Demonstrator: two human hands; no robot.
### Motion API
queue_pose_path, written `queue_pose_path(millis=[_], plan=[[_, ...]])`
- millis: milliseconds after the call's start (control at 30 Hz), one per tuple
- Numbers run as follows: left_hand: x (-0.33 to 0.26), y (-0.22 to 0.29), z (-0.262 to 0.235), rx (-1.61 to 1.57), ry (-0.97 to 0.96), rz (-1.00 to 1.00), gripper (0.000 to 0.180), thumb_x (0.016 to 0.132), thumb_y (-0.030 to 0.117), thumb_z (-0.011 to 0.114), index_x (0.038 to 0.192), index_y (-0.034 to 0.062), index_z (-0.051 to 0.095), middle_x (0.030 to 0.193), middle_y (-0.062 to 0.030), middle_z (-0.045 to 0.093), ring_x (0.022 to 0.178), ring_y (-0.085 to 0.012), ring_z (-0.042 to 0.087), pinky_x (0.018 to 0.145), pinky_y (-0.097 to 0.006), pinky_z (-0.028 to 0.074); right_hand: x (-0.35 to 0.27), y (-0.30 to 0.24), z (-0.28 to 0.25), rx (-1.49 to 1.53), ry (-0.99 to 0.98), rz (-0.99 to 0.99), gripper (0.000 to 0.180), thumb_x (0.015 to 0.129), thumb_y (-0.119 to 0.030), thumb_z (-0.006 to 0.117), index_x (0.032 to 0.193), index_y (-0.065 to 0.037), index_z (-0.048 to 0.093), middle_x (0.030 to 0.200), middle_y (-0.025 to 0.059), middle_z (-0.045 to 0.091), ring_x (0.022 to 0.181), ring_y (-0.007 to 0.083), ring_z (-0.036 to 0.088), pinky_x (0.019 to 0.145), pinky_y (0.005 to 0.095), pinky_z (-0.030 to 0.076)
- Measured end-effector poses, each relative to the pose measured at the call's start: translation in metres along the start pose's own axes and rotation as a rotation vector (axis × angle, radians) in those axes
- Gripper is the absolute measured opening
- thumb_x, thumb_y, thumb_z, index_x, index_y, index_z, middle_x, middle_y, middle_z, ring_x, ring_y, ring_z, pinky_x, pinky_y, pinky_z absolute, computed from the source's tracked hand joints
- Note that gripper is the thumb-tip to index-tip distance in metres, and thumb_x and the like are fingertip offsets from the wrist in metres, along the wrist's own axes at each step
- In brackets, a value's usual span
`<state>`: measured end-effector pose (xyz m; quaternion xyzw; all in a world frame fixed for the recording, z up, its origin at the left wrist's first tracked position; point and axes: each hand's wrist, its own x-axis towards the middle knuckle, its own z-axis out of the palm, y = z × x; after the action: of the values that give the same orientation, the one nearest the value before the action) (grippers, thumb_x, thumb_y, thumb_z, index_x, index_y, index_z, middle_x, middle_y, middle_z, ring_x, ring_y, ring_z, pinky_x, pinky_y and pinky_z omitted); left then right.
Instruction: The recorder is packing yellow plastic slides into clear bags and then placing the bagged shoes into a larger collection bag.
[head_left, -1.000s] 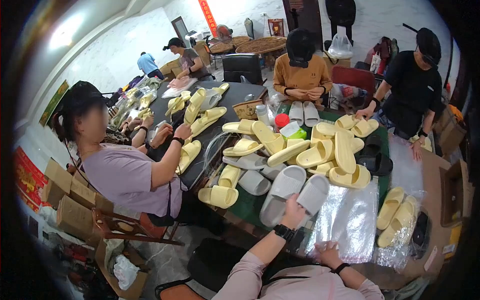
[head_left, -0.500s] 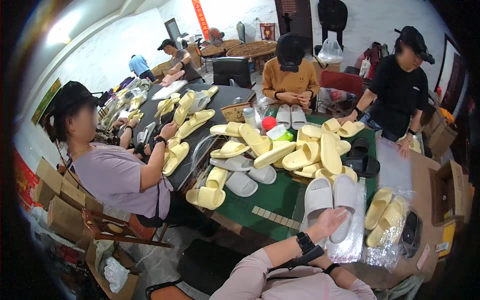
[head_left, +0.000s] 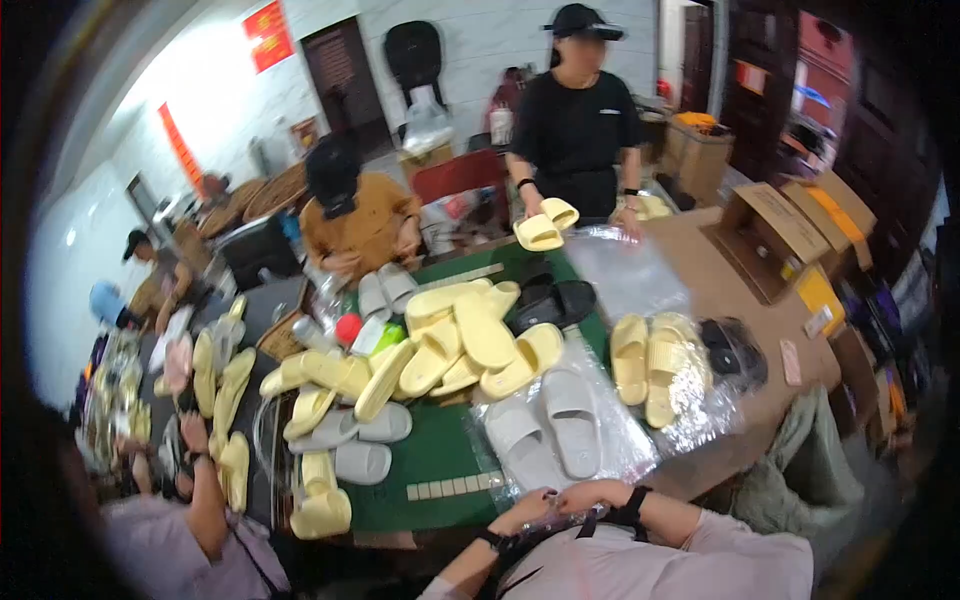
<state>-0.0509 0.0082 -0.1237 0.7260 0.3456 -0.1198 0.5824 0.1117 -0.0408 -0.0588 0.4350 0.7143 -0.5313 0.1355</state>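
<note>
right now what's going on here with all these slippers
The wearer's left hand and right hand are close together near the edge of the green tabletop; what is in their grip can't be made out. Just beyond them, a grey slipper pair lies on clear plastic. Opposite, a person in black holds yellow slippers. A yellow slipper heap lies mid-table, and another yellow pair lies right of the grey one.

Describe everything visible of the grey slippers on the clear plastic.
The grey slippers look foam-like, each with one broad band and an open back. They lie soles down, side by side, on shiny clear plastic, heels nearest the left hand and right hand; contact with these hands is unclear.
</note>
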Motion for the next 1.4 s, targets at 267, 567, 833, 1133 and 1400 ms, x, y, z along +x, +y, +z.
queue_pose_path(millis=[267,567,833,1133,1400], plan=[[-0.020,0.043,0.004,0.140,-0.163,0.250,0.049,0.085,0.033,0.049,0.120,-0.0025,0.050,0.109,-0.0226,0.059,0.098,-0.0355,0.058,0.084,-0.038,0.045,0.012,0.023,-0.039,0.052,0.886,0.514,0.051,0.082,-0.043,0.051,0.131,-0.026,0.044,0.128,0.0342,0.038,0.112,0.0512,0.043,0.094,0.0549,0.035],[0.038,-0.076,0.037,0.209,-0.314,0.387,0.059,0.090,0.034,0.049,0.135,0.0006,0.033,0.140,-0.0209,0.032,0.133,-0.0321,0.024,0.108,-0.037,0.019,0.068,0.028,-0.042,0.066,0.938,0.600,0.039,0.080,-0.032,0.052,0.111,-0.012,0.061,0.134,0.0246,0.034,0.124,0.0452,0.027,0.094,0.0603,0.028],[0.055,-0.094,0.045,0.405,-0.221,0.718,0.050,0.087,0.025,0.054,0.128,0.0005,0.041,0.134,-0.0212,0.040,0.128,-0.0384,0.032,0.103,-0.040,0.031,0.057,0.051,-0.053,0.215,0.889,0.565,0.043,0.080,-0.032,0.047,0.114,-0.010,0.059,0.128,0.0137,0.044,0.120,0.0356,0.036,0.091,0.0554,0.033],[0.037,-0.062,0.059,0.781,-0.148,0.318,0.058,0.083,0.036,0.054,0.133,0.0106,0.038,0.139,-0.0210,0.032,0.119,-0.0372,0.043,0.091,-0.046,0.043,-0.014,0.048,-0.009,0.264,1.397,0.196,0.026,0.077,-0.020,0.052,0.093,-0.002,0.062,0.109,0.0203,0.053,0.104,0.0383,0.048,0.089,0.0453,0.039],[-0.002,-0.014,0.046,1.068,0.271,0.259,0.064,0.077,0.031,0.056,0.136,0.0148,0.037,0.142,-0.0250,0.025,0.114,-0.0377,0.043,0.091,-0.050,0.037,-0.063,0.053,0.032,0.421,1.482,-0.003,0.029,0.076,-0.009,0.055,0.104,-0.001,0.060,0.121,0.0233,0.050,0.112,0.0398,0.045,0.097,0.0384,0.036]])
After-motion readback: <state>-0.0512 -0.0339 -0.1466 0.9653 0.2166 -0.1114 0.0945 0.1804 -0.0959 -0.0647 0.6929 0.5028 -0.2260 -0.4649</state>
